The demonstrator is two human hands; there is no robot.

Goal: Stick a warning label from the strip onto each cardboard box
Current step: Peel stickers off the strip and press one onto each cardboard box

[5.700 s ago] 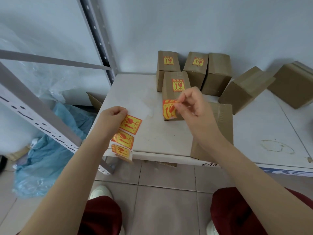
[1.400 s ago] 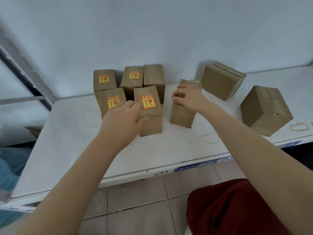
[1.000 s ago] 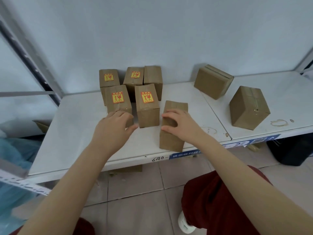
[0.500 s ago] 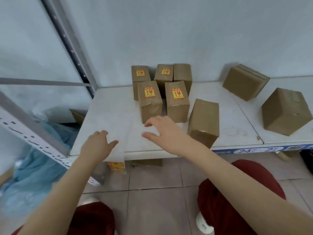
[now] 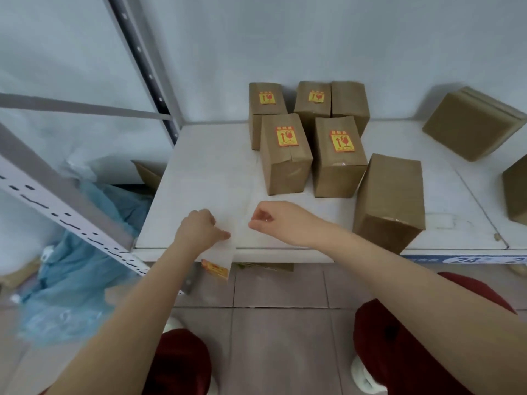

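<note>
Label strip overhangs shelf edge, held by left hand.

The person has bare forearms, wears dark red trousers, and white shoes show near the floor.

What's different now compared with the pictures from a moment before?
The right hand dragged a plain box to the front edge of the shelf and let it go. The left hand left the labelled boxes and took hold of the strip hanging over that edge; the right hand's fingers are pinched beside it. The labelled boxes stayed grouped at the back.
</note>
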